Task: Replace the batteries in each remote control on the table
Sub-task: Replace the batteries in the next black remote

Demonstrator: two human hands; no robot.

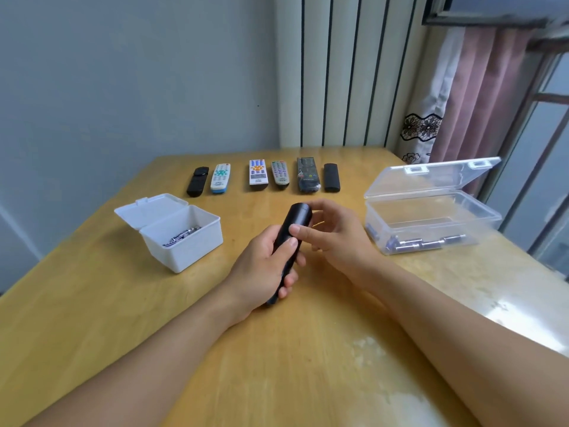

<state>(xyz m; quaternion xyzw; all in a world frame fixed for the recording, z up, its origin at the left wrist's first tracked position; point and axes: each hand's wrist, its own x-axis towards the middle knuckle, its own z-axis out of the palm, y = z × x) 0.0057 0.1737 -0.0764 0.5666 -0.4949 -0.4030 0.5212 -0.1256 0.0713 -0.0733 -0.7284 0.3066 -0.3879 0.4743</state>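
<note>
A black remote (296, 217) is held back side up over the middle of the table. My left hand (261, 266) grips its lower half, fingers curled round it. My right hand (332, 232) pinches its upper part, thumb on the back and fingers at the far end. Several other remotes lie in a row at the far edge: a black one (197, 181), a white and blue one (220, 178), a white one (257, 174), a grey one (279, 173), a wrapped black one (308, 175) and a short black one (332, 177).
An open white box (184, 241) with batteries stands at the left. At the right sits an open clear plastic box (431, 220) holding several batteries. The wooden table (123, 318) ends at a wall behind and a curtain and window on the right.
</note>
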